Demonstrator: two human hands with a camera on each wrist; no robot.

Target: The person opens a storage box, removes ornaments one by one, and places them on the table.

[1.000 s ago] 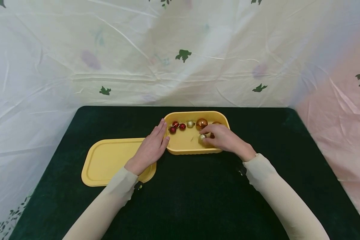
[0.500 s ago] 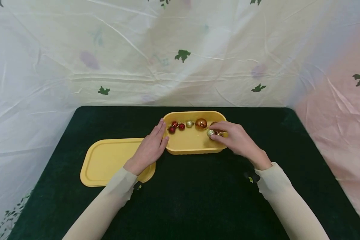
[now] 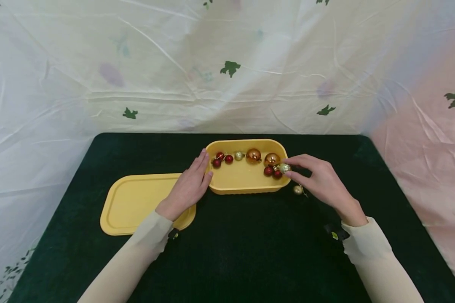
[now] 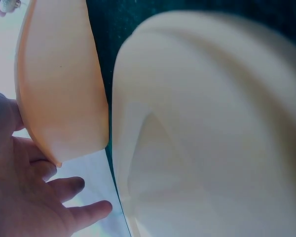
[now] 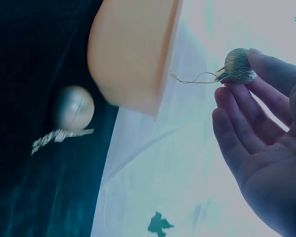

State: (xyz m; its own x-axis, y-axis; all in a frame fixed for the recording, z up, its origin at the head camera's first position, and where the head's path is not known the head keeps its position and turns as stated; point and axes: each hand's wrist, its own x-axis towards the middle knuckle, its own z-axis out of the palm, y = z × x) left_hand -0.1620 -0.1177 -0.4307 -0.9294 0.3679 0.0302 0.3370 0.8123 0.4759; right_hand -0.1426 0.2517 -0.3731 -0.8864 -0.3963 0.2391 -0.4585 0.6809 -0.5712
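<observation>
My right hand (image 3: 320,179) pinches a glittery gold bauble (image 5: 239,66) between thumb and fingers, its string loop dangling. It is just over the right rim of the yellow box (image 3: 242,183). My left hand (image 3: 187,185) rests with straight fingers against the box's left end; in the left wrist view its fingertips meet the rim. Inside the box lie red baubles (image 3: 229,159) at the left, a small gold bauble (image 3: 239,156), larger copper baubles (image 3: 253,155) and more red baubles (image 3: 268,171) at the right. A smooth gold bauble (image 3: 297,190) is outside the box, below my right hand.
A yellow lid (image 3: 144,202) lies flat on the dark green tabletop (image 3: 231,248), partly under my left forearm. Behind the table hangs a pale curtain (image 3: 167,75) with green leaf shapes.
My right hand has carried the glittery bauble rightward from inside the box to its right rim. The smooth gold bauble now shows outside the box. My left hand has stayed put.
</observation>
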